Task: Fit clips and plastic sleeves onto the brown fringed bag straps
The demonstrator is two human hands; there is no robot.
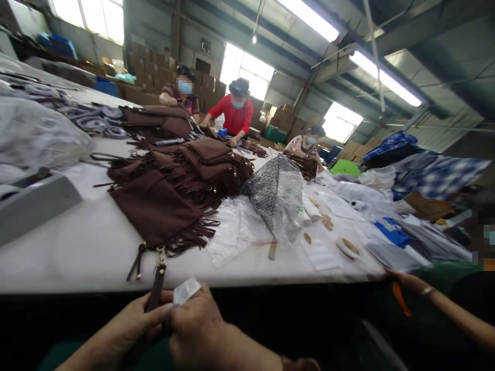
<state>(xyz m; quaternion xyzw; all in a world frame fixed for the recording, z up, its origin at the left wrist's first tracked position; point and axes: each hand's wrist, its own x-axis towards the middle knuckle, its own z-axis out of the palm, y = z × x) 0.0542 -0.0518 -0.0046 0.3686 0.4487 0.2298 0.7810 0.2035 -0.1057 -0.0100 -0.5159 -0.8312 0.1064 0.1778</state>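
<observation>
A brown fringed bag (154,211) lies at the near edge of the white table, in front of a heap of similar brown bags (204,159). From its gold clasp a dark brown strap (157,286) hangs over the edge. My left hand (133,319) is closed on this strap, thumb along it. Right beside it, my right hand (203,324) is closed in a pinch on a small white slip (186,291), whose material I cannot make out. Both hands are close together just off the table edge. The lower part of the strap is hidden behind my fingers.
On the table (93,257) lie clear plastic bags (235,226), a black-and-white patterned piece (265,188), a tape roll (348,248) and a grey box (38,203). Several co-workers stand across it. Another person's hand (412,281) rests at the right edge.
</observation>
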